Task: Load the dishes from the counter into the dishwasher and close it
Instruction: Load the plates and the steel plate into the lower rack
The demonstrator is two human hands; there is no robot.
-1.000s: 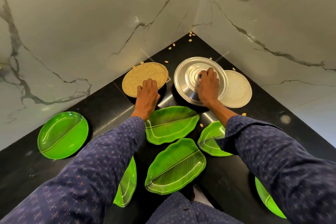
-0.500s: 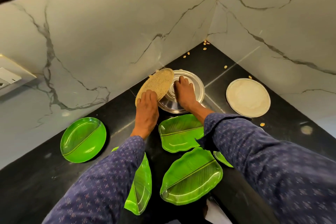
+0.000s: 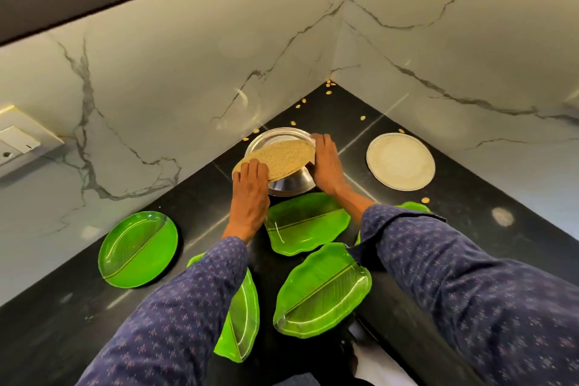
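A round tan speckled plate (image 3: pixel 282 157) lies across the upturned steel plate (image 3: pixel 289 185) near the counter's back corner. My left hand (image 3: pixel 250 194) holds the tan plate's near-left edge, fingers over the top. My right hand (image 3: pixel 326 166) grips the right side of the tan and steel plates together. A white round plate (image 3: pixel 401 160) lies flat to the right. Several green leaf-shaped plates lie closer to me: one (image 3: pixel 307 222) just under my wrists, one (image 3: pixel 322 288) in front, one (image 3: pixel 138 249) at the left, one (image 3: pixel 242 323) partly under my left sleeve.
The black counter (image 3: pixel 470 235) fills a corner between two white marble walls. Small seeds (image 3: pixel 329 84) are scattered toward the corner. A wall socket plate (image 3: pixel 18 139) sits at the far left. The dishwasher is out of view.
My left hand has lifted the tan plate over and onto the steel plate. My right hand moved from the steel plate's middle to its right edge. The view shifted up and left.
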